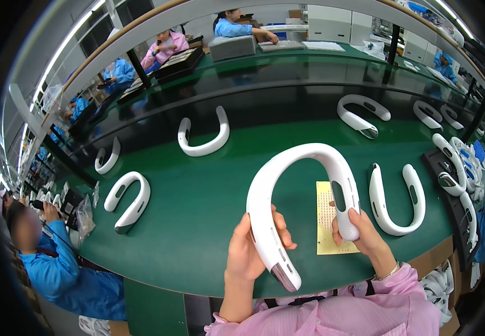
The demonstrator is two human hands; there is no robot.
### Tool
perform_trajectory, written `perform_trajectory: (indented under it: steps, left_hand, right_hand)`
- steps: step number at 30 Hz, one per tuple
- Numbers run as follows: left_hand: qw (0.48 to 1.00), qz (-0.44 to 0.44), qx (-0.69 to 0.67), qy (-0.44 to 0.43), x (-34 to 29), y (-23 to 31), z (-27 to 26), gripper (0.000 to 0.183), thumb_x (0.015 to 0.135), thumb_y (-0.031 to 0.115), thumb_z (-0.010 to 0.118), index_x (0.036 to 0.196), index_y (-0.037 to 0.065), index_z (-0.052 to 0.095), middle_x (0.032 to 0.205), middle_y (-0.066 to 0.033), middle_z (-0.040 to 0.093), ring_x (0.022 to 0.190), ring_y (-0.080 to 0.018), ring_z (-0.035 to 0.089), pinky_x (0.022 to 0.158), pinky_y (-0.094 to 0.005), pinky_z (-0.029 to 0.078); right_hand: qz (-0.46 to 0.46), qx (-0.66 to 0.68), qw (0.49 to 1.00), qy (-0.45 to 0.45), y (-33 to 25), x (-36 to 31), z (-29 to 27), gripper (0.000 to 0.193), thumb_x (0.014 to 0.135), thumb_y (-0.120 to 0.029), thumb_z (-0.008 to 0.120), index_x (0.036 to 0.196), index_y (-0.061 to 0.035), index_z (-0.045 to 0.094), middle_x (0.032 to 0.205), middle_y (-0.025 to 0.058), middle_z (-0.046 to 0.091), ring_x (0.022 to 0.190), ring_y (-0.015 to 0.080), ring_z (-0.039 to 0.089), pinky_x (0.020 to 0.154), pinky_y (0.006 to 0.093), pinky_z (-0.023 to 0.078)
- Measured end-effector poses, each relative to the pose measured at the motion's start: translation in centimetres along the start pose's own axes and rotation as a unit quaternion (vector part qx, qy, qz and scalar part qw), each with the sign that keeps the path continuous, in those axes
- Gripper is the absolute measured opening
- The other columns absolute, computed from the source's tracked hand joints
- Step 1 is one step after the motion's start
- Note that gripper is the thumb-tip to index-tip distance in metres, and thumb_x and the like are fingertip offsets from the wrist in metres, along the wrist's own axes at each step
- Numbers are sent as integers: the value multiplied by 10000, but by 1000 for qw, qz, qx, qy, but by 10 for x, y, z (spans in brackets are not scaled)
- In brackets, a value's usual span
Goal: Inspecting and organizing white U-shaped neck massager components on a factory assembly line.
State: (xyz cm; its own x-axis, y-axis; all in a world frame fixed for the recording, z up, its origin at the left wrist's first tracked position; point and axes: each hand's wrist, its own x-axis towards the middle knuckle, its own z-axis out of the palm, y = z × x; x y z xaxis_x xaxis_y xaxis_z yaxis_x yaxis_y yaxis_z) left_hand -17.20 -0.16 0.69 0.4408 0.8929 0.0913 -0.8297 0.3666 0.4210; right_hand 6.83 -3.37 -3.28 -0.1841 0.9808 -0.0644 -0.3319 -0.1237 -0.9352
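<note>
A white U-shaped neck fan (262, 210) hangs over the green table with its curve pointing away from me. My left hand (244, 249) is closed round its left arm, above the dark shiny tip. At the other arm, my right hand (370, 238) grips near the rounded, perforated end, below an oval dark panel. Partly behind this arm, a yellow printed sheet (326, 243) lies on the table. Just right of my right hand rests another white neck fan (393, 227), its open side facing away from me.
More neck fans lie about the green table (197, 224), one at left (141, 193) and one farther back (206, 148). A black tray (444, 168) with neck fans stands at the right edge. A co-worker in blue (57, 257) sits at left; others work beyond.
</note>
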Motion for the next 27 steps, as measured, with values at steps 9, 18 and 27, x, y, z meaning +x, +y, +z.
perform_trajectory:
  steps: [9,18,27]
  left_hand:
    - [996,48,58,38,8,-12,19,385,948,294,302,1086,-15,486,759,-141,582,571,-245,592,527,-361,517]
    - [980,53,184,50,5,-20,44,344,926,288,317,1041,-6,455,756,-175,588,592,-247,606,543,-344,522]
    - [984,28,175,-13,-1,-15,33,358,928,276,352,1123,-22,392,862,-186,600,704,-238,627,628,-323,512]
  right_hand:
    - [12,78,997,1,7,8,-3,505,914,-399,487,1200,11,416,844,75,563,671,134,561,564,247,452]
    - [20,129,991,-28,21,13,-12,522,911,-425,485,1214,-5,417,858,69,559,723,147,556,644,258,452]
    - [5,125,991,-41,25,13,-9,634,886,-473,505,1282,2,365,855,78,560,722,149,555,646,265,453]
